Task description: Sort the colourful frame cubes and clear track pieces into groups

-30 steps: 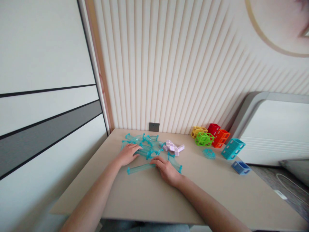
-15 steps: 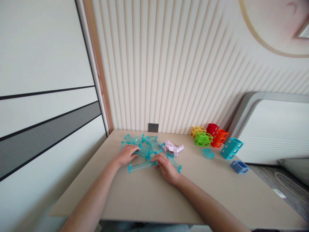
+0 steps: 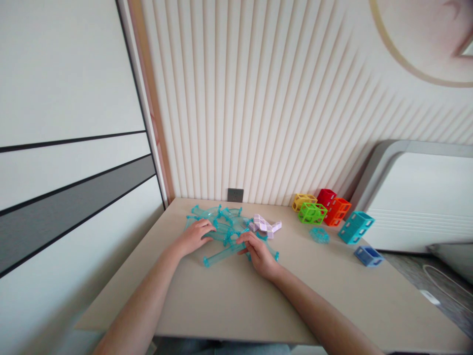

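Translucent teal toy track pieces (image 3: 222, 229) lie in a loose pile toward the back left of the table. My left hand (image 3: 194, 237) rests at the pile's left side, thumb and fingers apart; a curved piece shows between them, and I see no firm grip. In my right hand (image 3: 257, 251), thumb and fingers close on one end of a straight teal track piece (image 3: 221, 256). Its other end points left, toward me. Close beyond that hand lies a pale purple block shape (image 3: 263, 226).
On the right of the table (image 3: 221, 305) stand yellow (image 3: 302, 201), green (image 3: 312, 213), red (image 3: 325, 198), orange (image 3: 337, 212) and teal (image 3: 355, 227) frame blocks. A blue block (image 3: 368, 256) and a teal lattice disc (image 3: 319, 235) lie nearer. A ribbed wall (image 3: 236, 98) rises behind.
My right hand has shifted slightly right with the straight track piece, whose left end has swung right and a little nearer me. My left hand has stayed almost still.
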Tool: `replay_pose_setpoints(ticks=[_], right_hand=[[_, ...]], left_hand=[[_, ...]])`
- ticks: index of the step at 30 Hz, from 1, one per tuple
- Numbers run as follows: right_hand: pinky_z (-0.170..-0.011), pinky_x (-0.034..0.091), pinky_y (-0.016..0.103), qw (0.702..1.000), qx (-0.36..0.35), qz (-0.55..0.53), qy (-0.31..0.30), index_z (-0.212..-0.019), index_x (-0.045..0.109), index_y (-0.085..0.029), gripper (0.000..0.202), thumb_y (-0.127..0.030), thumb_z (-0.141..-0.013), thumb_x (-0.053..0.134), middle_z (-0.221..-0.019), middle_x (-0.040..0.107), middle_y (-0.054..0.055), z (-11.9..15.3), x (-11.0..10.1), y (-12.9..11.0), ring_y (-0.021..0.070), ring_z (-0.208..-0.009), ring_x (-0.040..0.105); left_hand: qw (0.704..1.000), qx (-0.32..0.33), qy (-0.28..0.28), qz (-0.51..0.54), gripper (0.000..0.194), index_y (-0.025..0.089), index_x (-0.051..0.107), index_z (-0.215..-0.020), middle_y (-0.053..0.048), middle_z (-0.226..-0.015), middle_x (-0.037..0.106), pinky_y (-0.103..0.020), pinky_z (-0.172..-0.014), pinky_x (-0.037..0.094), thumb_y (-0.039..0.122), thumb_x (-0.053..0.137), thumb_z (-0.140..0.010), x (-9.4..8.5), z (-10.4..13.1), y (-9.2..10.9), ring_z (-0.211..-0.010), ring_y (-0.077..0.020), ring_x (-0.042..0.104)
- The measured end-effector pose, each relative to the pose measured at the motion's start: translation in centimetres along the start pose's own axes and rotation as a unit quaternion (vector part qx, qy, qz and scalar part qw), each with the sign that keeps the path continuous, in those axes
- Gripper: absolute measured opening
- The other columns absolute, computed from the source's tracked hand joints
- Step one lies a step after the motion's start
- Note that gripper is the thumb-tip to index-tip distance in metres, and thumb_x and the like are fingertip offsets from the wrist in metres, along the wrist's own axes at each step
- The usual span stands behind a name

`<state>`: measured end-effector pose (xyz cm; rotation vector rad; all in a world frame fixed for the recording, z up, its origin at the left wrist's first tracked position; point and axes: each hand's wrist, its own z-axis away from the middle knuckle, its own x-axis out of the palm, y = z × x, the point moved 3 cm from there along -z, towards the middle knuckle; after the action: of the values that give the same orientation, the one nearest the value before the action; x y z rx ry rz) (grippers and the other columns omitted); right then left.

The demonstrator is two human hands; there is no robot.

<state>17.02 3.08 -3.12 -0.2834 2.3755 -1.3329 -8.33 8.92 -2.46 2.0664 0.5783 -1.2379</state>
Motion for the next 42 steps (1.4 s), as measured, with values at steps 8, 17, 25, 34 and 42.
replay_pose_setpoints(ticks=[8, 17, 25, 34, 42], right_hand=[[-0.076, 0.063, 0.033, 0.999, 0.020, -0.020, 0.019, -0.107, 0.064, -0.026, 0.034, -0.048, -0.102, 0.038, -0.105, 0.052, 0.006, 0.0, -0.2, 0.3, 0.0171, -0.094, 0.057], [-0.076, 0.063, 0.033, 1.000, 0.011, -0.016, 0.018, -0.105, 0.064, -0.025, 0.036, -0.050, -0.101, 0.039, -0.107, 0.054, 0.007, 0.0, -0.2, 0.0, 0.0180, -0.095, 0.058], [-0.077, 0.063, 0.033, 0.999, 0.008, -0.022, 0.024, -0.107, 0.064, -0.025, 0.034, -0.047, -0.102, 0.038, -0.109, 0.054, 0.007, 0.1, -0.2, 0.0, 0.0184, -0.099, 0.058], [-0.076, 0.063, 0.034, 0.998, -0.006, -0.036, 0.051, -0.107, 0.065, -0.025, 0.034, -0.045, -0.102, 0.037, -0.109, 0.053, 0.008, 0.1, -0.4, 0.3, 0.0198, -0.103, 0.057], [-0.077, 0.063, 0.035, 0.997, -0.009, -0.039, 0.067, -0.107, 0.064, -0.025, 0.032, -0.043, -0.102, 0.039, -0.112, 0.053, 0.008, 0.2, -0.6, 0.3, 0.0201, -0.103, 0.057]], left_hand=[[1.000, 0.002, -0.003, 0.007, 0.024, 0.024, 0.066, -0.113, -0.006, -0.109, 0.070, -0.037, -0.094, 0.050, 0.027, 0.065, -0.089, -0.4, 0.2, 0.3, -0.104, -0.0230, 0.065], [0.997, -0.016, 0.071, 0.036, 0.027, 0.026, 0.060, -0.119, -0.004, -0.110, 0.072, -0.035, -0.093, 0.051, 0.039, 0.056, -0.094, -1.2, 0.3, 0.5, -0.104, -0.0216, 0.067], [0.972, -0.114, 0.189, 0.081, 0.027, 0.025, 0.056, -0.102, -0.005, -0.095, 0.074, -0.037, -0.081, 0.054, 0.049, 0.056, -0.091, -1.5, 0.4, 0.3, -0.089, -0.0250, 0.071], [0.895, -0.155, 0.265, 0.324, 0.028, 0.024, 0.048, -0.086, -0.008, -0.095, 0.075, -0.034, -0.082, 0.052, 0.050, 0.058, -0.089, -1.2, -0.4, 2.3, -0.089, -0.0219, 0.071], [0.807, -0.249, 0.305, 0.440, 0.043, 0.024, 0.043, -0.086, 0.002, -0.075, 0.070, -0.021, -0.044, 0.039, 0.061, 0.066, -0.078, -0.8, -0.9, 2.7, -0.044, -0.0104, 0.053]])
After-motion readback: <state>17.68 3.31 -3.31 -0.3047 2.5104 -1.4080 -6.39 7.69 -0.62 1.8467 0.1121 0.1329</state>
